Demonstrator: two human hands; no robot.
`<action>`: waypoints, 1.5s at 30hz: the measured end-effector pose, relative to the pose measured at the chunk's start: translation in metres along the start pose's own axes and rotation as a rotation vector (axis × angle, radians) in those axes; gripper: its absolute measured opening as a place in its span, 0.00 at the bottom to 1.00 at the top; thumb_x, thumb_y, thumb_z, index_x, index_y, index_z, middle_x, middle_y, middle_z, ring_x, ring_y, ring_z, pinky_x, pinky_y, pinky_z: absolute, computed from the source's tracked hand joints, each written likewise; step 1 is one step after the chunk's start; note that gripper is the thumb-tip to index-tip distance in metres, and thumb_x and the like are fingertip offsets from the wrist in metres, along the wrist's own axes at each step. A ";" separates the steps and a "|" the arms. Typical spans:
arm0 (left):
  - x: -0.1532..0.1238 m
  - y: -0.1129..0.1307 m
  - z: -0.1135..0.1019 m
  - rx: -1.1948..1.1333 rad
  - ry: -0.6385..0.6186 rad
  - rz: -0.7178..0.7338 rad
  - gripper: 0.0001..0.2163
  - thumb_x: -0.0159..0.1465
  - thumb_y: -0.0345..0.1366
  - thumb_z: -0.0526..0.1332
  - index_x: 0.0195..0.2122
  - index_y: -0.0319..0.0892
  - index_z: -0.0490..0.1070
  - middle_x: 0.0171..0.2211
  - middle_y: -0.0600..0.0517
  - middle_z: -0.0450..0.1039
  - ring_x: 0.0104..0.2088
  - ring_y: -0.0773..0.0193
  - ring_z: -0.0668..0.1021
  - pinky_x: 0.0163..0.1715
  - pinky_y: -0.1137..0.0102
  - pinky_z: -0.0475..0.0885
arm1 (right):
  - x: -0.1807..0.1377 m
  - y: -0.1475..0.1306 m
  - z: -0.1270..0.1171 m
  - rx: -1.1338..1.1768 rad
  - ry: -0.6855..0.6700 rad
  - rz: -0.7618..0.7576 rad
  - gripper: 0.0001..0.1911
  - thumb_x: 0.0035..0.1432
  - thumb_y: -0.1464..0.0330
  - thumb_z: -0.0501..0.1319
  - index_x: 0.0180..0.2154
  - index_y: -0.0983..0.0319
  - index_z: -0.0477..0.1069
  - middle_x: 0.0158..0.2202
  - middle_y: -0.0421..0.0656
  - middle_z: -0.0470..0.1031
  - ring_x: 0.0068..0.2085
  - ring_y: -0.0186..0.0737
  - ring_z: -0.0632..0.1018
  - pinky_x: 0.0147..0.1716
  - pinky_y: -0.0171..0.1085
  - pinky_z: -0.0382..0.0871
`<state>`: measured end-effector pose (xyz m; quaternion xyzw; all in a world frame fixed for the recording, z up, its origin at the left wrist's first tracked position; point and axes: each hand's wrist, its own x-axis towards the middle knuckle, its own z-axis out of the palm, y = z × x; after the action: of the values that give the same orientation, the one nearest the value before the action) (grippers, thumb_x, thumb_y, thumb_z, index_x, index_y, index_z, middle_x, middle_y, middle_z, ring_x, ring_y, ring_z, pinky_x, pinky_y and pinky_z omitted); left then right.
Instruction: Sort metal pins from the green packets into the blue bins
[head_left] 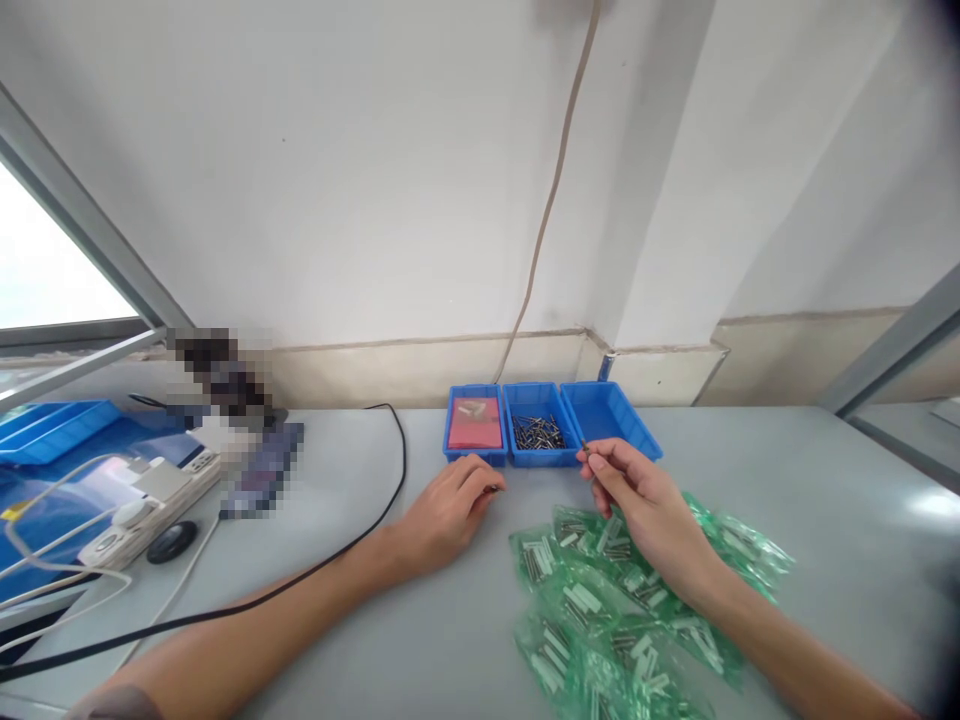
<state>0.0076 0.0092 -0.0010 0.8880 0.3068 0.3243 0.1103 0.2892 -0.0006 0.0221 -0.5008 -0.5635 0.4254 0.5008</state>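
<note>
My left hand rests on the table in front of the bins, fingers curled closed around small dark metal pieces that look like screws. My right hand is raised just in front of the right blue bin, pinching one small screw between thumb and fingertips. Loose metal screws lie in the middle blue bin. Below my right hand and forearm spreads a pile of green plastic bags holding white plugs and screws, partly covered by that arm.
The left blue bin holds pink sheets or bags with a small clear packet on top. A black cable crosses my left forearm. Farther left are a power strip, a black mouse and a blue tray.
</note>
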 end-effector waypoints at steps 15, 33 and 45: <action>-0.001 -0.001 0.001 0.077 -0.026 -0.015 0.06 0.76 0.28 0.55 0.51 0.42 0.68 0.42 0.47 0.74 0.41 0.59 0.76 0.43 0.66 0.72 | -0.008 0.004 0.000 -0.270 -0.015 -0.131 0.12 0.73 0.54 0.58 0.47 0.54 0.70 0.29 0.37 0.70 0.28 0.42 0.70 0.30 0.40 0.64; 0.000 -0.005 0.004 0.082 -0.045 -0.045 0.07 0.76 0.26 0.53 0.50 0.42 0.67 0.43 0.48 0.72 0.43 0.58 0.74 0.44 0.67 0.69 | -0.005 0.007 -0.001 -0.155 0.014 -0.110 0.17 0.73 0.50 0.56 0.46 0.55 0.71 0.38 0.42 0.76 0.27 0.39 0.68 0.28 0.41 0.66; 0.000 -0.003 0.002 0.092 -0.049 -0.043 0.06 0.76 0.26 0.54 0.49 0.42 0.68 0.43 0.48 0.73 0.41 0.59 0.75 0.42 0.67 0.69 | -0.005 0.013 -0.003 -0.141 0.021 -0.090 0.15 0.73 0.50 0.57 0.47 0.53 0.69 0.30 0.38 0.70 0.28 0.40 0.69 0.29 0.40 0.66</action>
<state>0.0077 0.0120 -0.0039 0.8929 0.3378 0.2856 0.0836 0.2941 -0.0042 0.0085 -0.5132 -0.6089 0.3564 0.4887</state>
